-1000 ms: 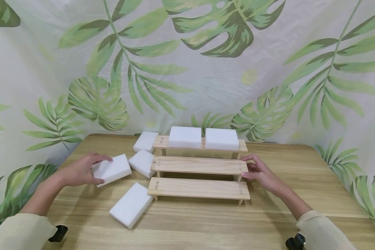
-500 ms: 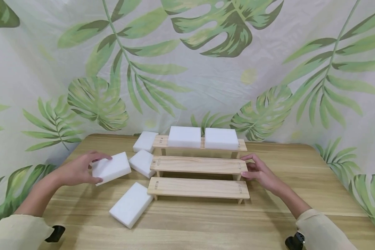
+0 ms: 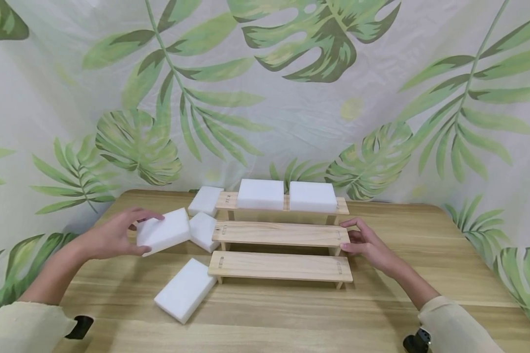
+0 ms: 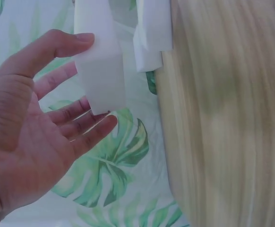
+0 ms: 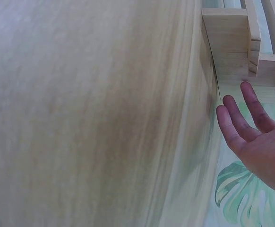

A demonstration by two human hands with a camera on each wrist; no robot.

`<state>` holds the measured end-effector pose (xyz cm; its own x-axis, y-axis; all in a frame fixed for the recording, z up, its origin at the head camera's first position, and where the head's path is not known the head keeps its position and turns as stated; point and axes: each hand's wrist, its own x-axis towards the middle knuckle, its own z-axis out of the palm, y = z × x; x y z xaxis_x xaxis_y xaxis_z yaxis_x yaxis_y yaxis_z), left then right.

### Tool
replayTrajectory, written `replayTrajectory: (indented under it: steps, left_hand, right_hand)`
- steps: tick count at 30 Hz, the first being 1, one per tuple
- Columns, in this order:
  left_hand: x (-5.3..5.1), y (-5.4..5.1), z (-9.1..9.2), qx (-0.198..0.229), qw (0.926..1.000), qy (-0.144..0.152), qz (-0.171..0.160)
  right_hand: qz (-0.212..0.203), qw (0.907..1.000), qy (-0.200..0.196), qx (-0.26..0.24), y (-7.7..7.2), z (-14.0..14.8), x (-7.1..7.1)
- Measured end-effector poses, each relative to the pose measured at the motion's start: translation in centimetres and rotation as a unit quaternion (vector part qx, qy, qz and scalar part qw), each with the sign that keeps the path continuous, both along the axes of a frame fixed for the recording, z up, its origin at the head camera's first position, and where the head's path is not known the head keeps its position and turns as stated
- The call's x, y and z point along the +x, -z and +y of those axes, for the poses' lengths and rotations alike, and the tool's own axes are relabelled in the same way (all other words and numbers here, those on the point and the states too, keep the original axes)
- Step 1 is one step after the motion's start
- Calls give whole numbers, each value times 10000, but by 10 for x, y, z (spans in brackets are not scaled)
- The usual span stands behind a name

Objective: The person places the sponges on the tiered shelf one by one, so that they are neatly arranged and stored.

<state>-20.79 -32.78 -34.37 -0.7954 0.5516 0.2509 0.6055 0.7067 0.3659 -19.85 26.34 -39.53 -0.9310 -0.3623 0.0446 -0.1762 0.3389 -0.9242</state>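
Observation:
My left hand [image 3: 110, 235] pinches a white foam block [image 3: 165, 231] between thumb and fingers, tilted and raised off the table. In the left wrist view the thumb lies on one face of the block and the fingertips are behind it. My right hand [image 3: 371, 247] holds the right end of the middle board [image 3: 278, 233] of a wooden stepped rack, thumb at its front edge and index finger at the back corner. The other fingers [image 5: 250, 101] extend below it in the right wrist view. Two white blocks [image 3: 260, 193] sit side by side on the top board [image 3: 229, 198].
Left of the rack, several loose white blocks lie on the wooden table [image 3: 291, 318]: one at the back [image 3: 205, 200], one beside the middle board [image 3: 204, 230], one in front [image 3: 185, 290]. The lowest board [image 3: 280, 265] is bare. A leaf-patterned cloth [image 3: 291, 122] hangs behind.
My left hand has carried the foam block slightly up and to the right, so it now overlaps the loose block beside the middle board. The right hand has stayed in place.

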Motion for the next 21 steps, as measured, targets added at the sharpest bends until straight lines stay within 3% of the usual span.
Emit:
replayTrajectory:
  steps: [5, 21]
  left_hand:
    - [2, -4, 4, -34, 9998, 29, 181]
    - [6, -16, 25, 482, 9968, 628, -61]
  right_hand:
    - [-9, 10000, 6, -21, 1, 0, 0]
    - [-35, 10000, -4, -28, 1, 0, -1]
